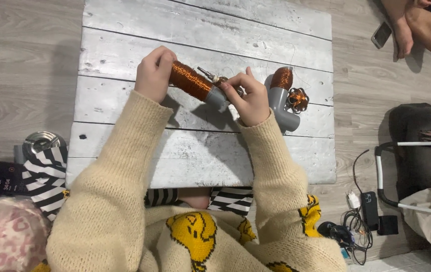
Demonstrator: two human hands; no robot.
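Whitewashed planks form the table [125,116] filling the frame's centre. Above its middle the person holds a grey pipe [215,96] wound with copper wire [190,80], tilted down to the right. The left hand [153,74] closes around the coil's upper left end; the right hand [247,95] pinches narrowly at the pipe's lower right end, fingers curled over a small metal piece. Just right lies a grey pipe elbow [282,106] with its own copper winding, a loose wire tangle [298,99] touching it.
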